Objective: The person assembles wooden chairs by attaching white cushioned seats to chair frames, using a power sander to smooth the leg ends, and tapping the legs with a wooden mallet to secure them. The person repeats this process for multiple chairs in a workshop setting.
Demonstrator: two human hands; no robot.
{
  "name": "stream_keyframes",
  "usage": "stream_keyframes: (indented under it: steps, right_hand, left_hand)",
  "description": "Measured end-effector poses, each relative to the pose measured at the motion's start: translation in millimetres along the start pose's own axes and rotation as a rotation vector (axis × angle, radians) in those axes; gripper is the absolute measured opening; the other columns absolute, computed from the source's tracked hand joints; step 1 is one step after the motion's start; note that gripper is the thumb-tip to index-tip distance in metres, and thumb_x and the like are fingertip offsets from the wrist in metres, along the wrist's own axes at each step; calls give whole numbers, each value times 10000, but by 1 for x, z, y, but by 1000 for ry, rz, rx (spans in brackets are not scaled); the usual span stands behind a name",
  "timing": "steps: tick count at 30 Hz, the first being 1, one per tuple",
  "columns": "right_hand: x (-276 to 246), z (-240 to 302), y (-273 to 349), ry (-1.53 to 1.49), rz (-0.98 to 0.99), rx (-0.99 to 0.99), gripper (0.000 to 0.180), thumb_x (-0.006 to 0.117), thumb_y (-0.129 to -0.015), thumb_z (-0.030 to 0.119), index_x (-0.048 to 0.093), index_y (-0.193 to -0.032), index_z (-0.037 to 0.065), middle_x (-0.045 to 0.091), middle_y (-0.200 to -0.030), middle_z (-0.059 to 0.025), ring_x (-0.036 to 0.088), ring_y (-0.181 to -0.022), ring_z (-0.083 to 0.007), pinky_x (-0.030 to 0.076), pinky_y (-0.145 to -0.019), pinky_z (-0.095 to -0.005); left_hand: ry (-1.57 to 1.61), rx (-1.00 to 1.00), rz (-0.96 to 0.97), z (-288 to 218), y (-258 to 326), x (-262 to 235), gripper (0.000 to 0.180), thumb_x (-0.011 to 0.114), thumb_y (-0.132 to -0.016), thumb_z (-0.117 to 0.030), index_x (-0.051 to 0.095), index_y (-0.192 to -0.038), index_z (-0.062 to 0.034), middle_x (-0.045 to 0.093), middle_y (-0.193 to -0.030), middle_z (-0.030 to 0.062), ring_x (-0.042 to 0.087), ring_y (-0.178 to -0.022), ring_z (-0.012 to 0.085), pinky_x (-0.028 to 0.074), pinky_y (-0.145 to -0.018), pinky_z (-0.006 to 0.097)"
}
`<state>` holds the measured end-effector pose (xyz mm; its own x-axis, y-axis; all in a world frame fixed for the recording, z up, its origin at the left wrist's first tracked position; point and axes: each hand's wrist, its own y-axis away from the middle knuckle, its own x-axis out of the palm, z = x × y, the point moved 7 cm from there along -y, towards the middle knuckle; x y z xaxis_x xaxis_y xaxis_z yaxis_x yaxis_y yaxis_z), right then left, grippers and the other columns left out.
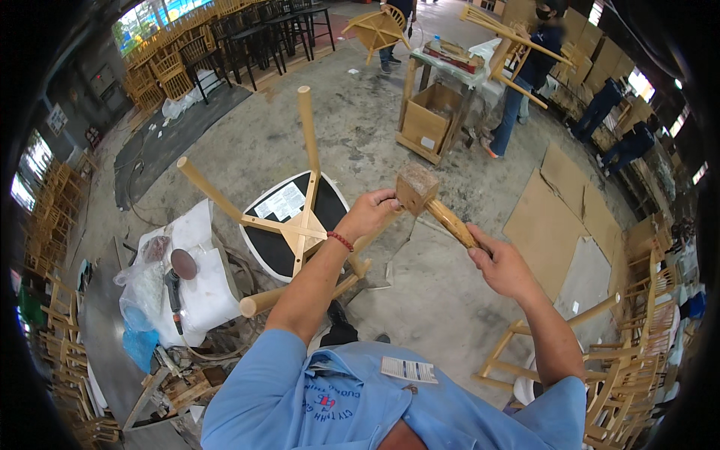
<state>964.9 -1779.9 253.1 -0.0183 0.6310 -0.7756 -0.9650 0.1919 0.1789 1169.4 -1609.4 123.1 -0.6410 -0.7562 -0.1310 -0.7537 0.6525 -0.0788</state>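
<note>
An upside-down wooden chair (304,225) stands in front of me, its pale legs pointing up and its seat underside black with a white label. My left hand (369,215) is closed around the upper part of one chair leg, and its palm side is hidden. My right hand (496,259) grips the handle of a wooden mallet (417,187). The block-shaped mallet head is right beside my left fingertips, at the end of that leg; whether it touches the leg I cannot tell.
A sander (174,292) and plastic bags lie on a white-covered bench (212,289) at left. Chairs (630,375) crowd the right. Cardboard (551,229) covers floor at right. Ahead, a person (517,97) carries a chair frame beside a worktable (450,64).
</note>
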Motion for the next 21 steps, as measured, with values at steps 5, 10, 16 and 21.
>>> stream_keyframes:
  steps: [5,10,16,21]
  right_hand:
    - [-6,2,1,-22,-123,-132,477,582,-947,214,498,-1409,132,686,-1031,-210,669,-916,-357,496,-835,-386]
    - [-2,-15,-5,-75,-79,-87,483,581,-951,212,495,-1423,155,694,-938,-121,652,-746,-239,504,-734,-331]
    - [-103,11,39,-806,-747,-453,535,512,-1005,269,344,-1494,131,573,-793,-103,488,-513,-105,390,-420,-234]
    - [-73,29,33,-741,-639,-803,492,483,-1005,307,399,-1443,99,578,-777,-81,494,-513,-95,403,-442,-233]
  left_hand:
    - [7,33,14,-4,3,1,314,581,-974,-220,633,-1228,-41,643,-902,-37,498,-660,44,420,-565,224]
    - [147,-40,-87,-6,8,-5,326,587,-956,-219,631,-1213,-23,671,-953,34,579,-835,100,465,-761,262]
    - [-390,-132,-351,6,46,-12,457,675,-880,-326,599,-1221,-31,680,-829,150,674,-775,278,526,-731,387]
    - [-686,-102,-310,1,31,2,519,722,-809,-415,599,-1170,-63,689,-862,203,669,-841,388,528,-725,470]
